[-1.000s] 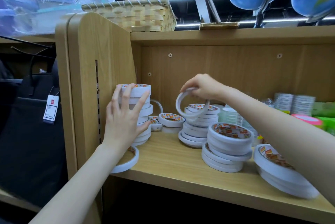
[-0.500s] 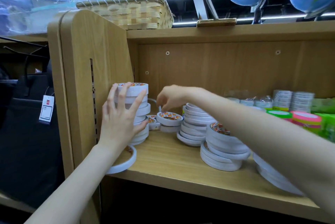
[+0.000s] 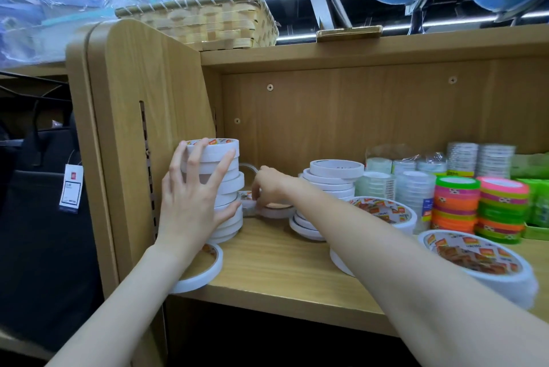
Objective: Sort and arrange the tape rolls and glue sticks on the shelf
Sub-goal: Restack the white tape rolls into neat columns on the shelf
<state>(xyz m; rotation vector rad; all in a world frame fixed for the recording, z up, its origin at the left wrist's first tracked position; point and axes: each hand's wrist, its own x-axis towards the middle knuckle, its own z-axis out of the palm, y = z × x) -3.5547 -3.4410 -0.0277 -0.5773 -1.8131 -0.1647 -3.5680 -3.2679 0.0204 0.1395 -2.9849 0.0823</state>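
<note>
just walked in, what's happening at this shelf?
A person is sorting white tape rolls on a wooden shelf. The left hand has its fingers spread against a tall stack of white rolls by the shelf's side wall, steadying it. The right hand reaches in behind that stack to small rolls near the back; what its grip closes on is unclear. More white stacks, clear rolls and neon rolls stand to the right.

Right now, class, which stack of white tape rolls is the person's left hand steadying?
The tall stack against the shelf's left side panel; the left hand spreads across its front. The other stacks go untouched.
</note>
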